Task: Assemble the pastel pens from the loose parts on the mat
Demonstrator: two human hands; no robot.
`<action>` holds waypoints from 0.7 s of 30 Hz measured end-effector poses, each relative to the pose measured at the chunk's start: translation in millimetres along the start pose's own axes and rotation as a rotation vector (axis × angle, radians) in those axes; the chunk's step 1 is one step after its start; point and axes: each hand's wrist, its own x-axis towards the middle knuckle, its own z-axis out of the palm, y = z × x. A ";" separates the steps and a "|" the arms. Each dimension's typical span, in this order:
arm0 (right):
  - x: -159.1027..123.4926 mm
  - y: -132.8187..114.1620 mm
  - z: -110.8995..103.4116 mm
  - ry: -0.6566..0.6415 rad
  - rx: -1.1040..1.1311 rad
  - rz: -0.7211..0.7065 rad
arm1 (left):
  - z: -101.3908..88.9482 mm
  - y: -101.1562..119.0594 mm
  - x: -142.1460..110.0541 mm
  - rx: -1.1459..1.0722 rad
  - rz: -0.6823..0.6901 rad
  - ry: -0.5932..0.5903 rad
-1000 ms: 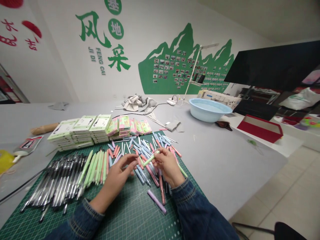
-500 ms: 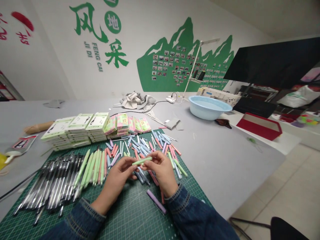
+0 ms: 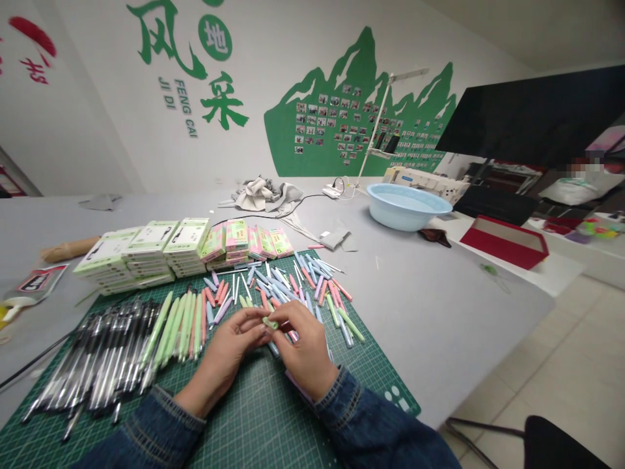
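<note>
Just above the green cutting mat [image 3: 244, 417], a short light-green pen barrel [image 3: 270, 322] points its open end toward me. My left hand [image 3: 234, 345] pinches it between thumb and fingers. My right hand [image 3: 305, 345] is closed at the barrel's near end, its thumb and forefinger pressed on it; the fingers hide most of the piece. Beyond and beside my hands lie loose blue, pink, purple and green pen parts [image 3: 280, 283]. On the left, clear pens with black grips [image 3: 105, 352] lie in a row beside assembled green pens [image 3: 173, 329].
Stacked white-green boxes [image 3: 146, 251] and small pink-green boxes [image 3: 237, 238] stand behind the mat. A glue tube [image 3: 36, 283] lies at the left. Further back are crumpled cloth [image 3: 266, 194], a blue basin [image 3: 409, 212] and a sewing machine [image 3: 427, 184]. A red box [image 3: 505, 242] sits at right.
The green barrel has turned from lying crosswise between my hands to pointing end-on toward me. My right hand has moved closer to my left, covering the purple barrel on the mat.
</note>
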 end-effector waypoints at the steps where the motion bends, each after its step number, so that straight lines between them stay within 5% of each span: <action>1: -0.4 1.4 0.8 -0.006 -0.018 -0.023 | 0.1 -0.5 -0.1 -0.004 -0.006 -0.005; 8: -2.3 4.1 3.7 -0.030 -0.097 -0.114 | -2.9 -2.4 4.0 0.043 -0.001 -0.025; 14: -7.3 6.6 6.6 -0.052 -0.198 0.146 | -27.9 19.9 7.8 0.236 0.041 -0.014; 21: -13.6 3.6 9.4 -0.344 -0.178 0.256 | -28.6 30.7 1.5 0.370 0.048 -0.138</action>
